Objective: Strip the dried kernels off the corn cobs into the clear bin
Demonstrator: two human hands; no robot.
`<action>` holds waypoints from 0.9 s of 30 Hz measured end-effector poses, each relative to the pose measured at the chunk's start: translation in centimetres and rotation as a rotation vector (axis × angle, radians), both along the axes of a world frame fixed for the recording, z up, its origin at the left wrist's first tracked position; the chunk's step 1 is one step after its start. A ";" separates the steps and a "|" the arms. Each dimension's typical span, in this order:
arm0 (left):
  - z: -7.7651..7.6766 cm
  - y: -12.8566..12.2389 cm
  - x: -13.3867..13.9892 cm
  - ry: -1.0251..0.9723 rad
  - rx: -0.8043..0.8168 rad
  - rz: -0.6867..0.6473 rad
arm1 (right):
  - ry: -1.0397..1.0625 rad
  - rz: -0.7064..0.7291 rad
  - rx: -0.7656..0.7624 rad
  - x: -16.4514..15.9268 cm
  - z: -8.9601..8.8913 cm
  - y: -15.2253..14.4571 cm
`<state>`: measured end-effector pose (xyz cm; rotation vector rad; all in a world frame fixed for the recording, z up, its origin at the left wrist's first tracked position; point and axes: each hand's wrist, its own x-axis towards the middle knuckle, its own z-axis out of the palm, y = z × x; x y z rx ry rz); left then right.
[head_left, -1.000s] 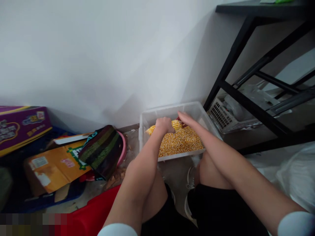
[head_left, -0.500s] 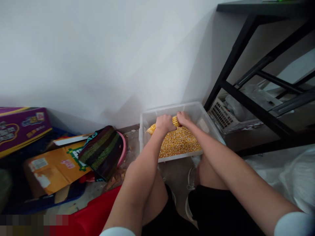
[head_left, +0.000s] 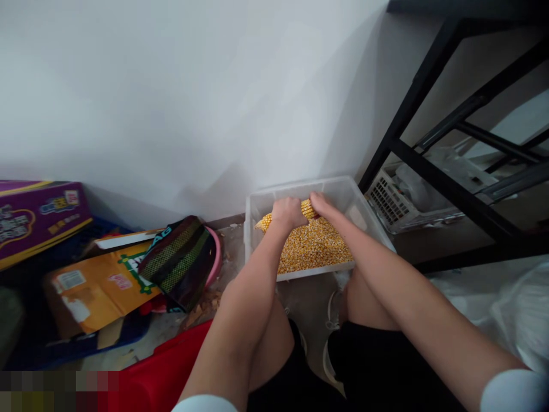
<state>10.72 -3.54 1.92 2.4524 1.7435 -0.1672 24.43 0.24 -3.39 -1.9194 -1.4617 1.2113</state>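
Observation:
An ear of yellow corn (head_left: 307,209) lies sideways across both hands, above loose kernels. Wrapped round its middle is my left hand (head_left: 288,214), closed; the pointed tip sticks out on the left. My right hand (head_left: 321,205) is closed on the other end, where some reddish cob shows beside the kernel rows. Beneath them a white translucent plastic bin (head_left: 317,187) holds a heap of shelled corn kernels (head_left: 315,246). The bin stands on the floor between my feet and the wall. My fingers' undersides are hidden.
A black metal table frame (head_left: 454,183) rises at the right, with a white basket (head_left: 388,197) beneath it. At the left are a purple box (head_left: 47,220), an orange carton (head_left: 107,280), a mesh bag (head_left: 178,263) and a pink basin (head_left: 217,257). Something red (head_left: 167,366) lies near my left leg.
Both hands keep their hold on the ear of corn, with hardly any movement. The view has shifted very slightly.

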 end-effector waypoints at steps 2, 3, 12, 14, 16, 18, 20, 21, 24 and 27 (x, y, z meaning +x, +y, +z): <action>-0.2 0.2 -0.1 -0.005 -0.032 0.019 | 0.196 -0.044 -0.130 0.3 0.4 -0.1; -0.2 0.3 -0.2 -0.012 -0.045 0.028 | 0.299 -0.037 -0.186 0.6 0.7 -0.3; 0.0 1.2 -1.3 -0.107 -0.108 0.110 | 0.529 0.148 -0.099 2.1 3.1 -2.1; 0.0 1.2 -1.5 -0.115 -0.124 0.104 | 0.521 0.141 -0.099 1.9 3.2 -2.2; 0.0 1.2 -1.5 -0.118 -0.121 0.097 | 0.536 0.139 -0.097 1.8 3.2 -2.1; -0.1 1.2 -1.5 -0.120 -0.110 0.093 | 0.550 0.149 -0.108 1.8 3.2 -2.0; 0.0 1.1 -1.5 -0.122 -0.100 0.089 | 0.549 0.164 -0.128 1.9 3.2 -1.9; 0.0 1.1 -1.5 -0.122 -0.098 0.086 | 0.542 0.171 -0.142 1.9 3.2 -1.9; 0.1 0.9 -1.7 -0.116 -0.094 0.081 | 0.528 0.193 -0.171 1.9 3.2 -1.9; 0.1 0.9 -1.9 -0.124 -0.111 0.079 | 0.506 0.201 -0.174 1.7 3.2 -1.8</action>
